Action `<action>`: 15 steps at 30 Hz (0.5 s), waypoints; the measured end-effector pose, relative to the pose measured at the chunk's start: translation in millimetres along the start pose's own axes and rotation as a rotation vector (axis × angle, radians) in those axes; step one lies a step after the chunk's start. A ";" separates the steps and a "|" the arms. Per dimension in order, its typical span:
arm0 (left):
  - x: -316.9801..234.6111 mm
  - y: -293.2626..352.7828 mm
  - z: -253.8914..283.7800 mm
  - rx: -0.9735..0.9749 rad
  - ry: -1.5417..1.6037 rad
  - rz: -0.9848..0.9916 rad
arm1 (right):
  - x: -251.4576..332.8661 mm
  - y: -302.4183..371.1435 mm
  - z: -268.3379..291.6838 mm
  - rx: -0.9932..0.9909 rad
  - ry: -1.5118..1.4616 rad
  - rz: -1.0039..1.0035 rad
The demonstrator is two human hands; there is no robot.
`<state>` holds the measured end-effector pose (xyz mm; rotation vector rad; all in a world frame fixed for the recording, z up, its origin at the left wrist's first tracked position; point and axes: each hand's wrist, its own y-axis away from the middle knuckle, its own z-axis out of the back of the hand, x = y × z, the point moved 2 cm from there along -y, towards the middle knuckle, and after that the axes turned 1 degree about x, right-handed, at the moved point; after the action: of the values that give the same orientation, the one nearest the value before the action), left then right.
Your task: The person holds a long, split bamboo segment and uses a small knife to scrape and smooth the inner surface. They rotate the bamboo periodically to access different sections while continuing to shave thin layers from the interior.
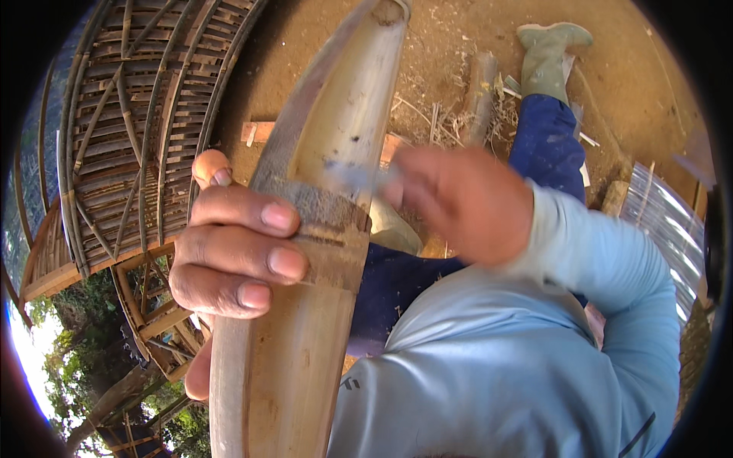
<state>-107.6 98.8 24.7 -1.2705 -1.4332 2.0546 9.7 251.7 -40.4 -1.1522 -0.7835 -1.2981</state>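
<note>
the split bamboo lies just to the left of the light blue shirt, overlapping its left side, with the open hollow facing up. its long axis runs lengthwise from beside the shirt to well ahead of it, and the far end points away from the shirt, leaning a little to the right. a dark, rough band crosses the bamboo ahead of the shirt. there the left hand is wrapped firmly around the left edge, three fingers laid over the face.

the right hand, ahead of the shirt, is blurred; its fingers are closed on a bluish thing over the hollow, but its kind cannot be told.

farther ahead of the shirt are a blue trouser leg and a green-grey boot; to the shirt's far left stands a slatted structure.
</note>
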 end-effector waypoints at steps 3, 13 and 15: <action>1.3 0.8 -2.2 -0.022 0.014 -0.015 | 13.5 -0.4 11.0 0.182 -0.004 0.002; -7.5 -1.5 0.4 0.035 0.005 0.042 | -27.8 -19.2 16.3 0.034 0.041 -0.105; -12.7 -0.7 5.6 0.139 0.020 0.125 | -44.3 -32.5 29.6 -0.073 0.142 -0.123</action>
<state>-105.4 87.1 31.9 -1.3496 -1.2068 2.1728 -24.3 296.8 -66.9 -1.0690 -0.7161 -1.5044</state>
